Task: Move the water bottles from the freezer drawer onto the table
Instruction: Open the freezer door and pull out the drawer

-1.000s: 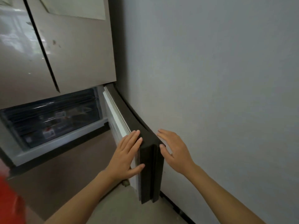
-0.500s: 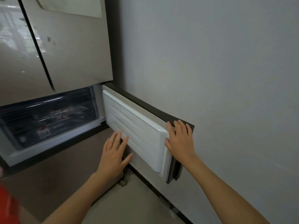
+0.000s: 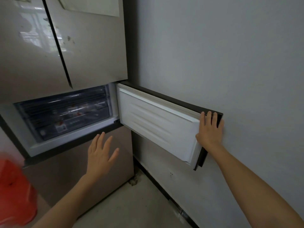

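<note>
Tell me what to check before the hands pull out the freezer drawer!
1. Freezer door out of the way: ok, wide open by the wall, right hand pressing its edge.
2. Left hand free: ok, open and empty, below the freezer drawer.
3. Freezer drawer front reachable: ok, nothing blocks it.
4. Water bottles inside: cannot tell, only dim shapes show.
5. Table ready: cannot tell, not in view.

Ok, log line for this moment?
door: open | right grip: flat on door edge | left grip: free, open | drawer: not yet pulled
</note>
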Demonstrator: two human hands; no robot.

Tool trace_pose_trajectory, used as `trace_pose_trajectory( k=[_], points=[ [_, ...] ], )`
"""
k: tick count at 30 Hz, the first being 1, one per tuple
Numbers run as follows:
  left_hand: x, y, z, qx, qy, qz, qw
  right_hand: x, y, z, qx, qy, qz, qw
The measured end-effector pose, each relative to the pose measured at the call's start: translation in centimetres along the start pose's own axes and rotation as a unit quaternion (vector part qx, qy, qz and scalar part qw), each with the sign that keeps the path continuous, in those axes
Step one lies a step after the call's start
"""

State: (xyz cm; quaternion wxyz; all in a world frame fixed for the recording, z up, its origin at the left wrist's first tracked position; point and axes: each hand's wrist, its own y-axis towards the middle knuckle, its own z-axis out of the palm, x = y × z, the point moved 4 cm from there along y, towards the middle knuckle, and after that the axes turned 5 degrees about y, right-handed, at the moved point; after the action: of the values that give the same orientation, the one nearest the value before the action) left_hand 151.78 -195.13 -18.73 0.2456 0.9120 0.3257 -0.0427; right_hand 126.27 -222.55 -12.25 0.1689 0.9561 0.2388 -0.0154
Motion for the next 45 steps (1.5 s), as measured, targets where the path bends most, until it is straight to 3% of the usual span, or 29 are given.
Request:
trace_pose_trajectory(
  k=[10, 13, 19, 24, 33, 45],
  points=[
    [1.4, -0.8, -1.1, 0.001, 0.015, -0.061, 0.998, -0.6, 0.5, 0.4, 0.0, 0.002, -0.001, 1.0],
    [2.0, -0.8, -1.5, -0.006, 0.022, -0.071, 0.997, 1.0, 0.1, 1.2, -0.03, -0.019, -0.081, 0.996],
    [4.2, -2.3, -2.5, 0.007, 0.044, -0.107, 0.993, 8.4, -2.3, 2.3, -0.102, 0.015, -0.249, 0.963],
    [6.6, -4.7, -3.9, 0.015, 0.055, -0.143, 0.988, 14.8, -4.0, 2.7, -0.105, 0.051, -0.337, 0.934],
    [14.8, -8.4, -5.9, 0.037, 0.084, -0.227, 0.97, 25.9, -5.7, 3.2, -0.018, 0.071, -0.413, 0.908],
    [25.6, -6.1, -4.9, 0.005, 0.053, -0.312, 0.949, 40.1, -3.6, 3.0, 0.001, 0.079, -0.458, 0.885]
  ],
)
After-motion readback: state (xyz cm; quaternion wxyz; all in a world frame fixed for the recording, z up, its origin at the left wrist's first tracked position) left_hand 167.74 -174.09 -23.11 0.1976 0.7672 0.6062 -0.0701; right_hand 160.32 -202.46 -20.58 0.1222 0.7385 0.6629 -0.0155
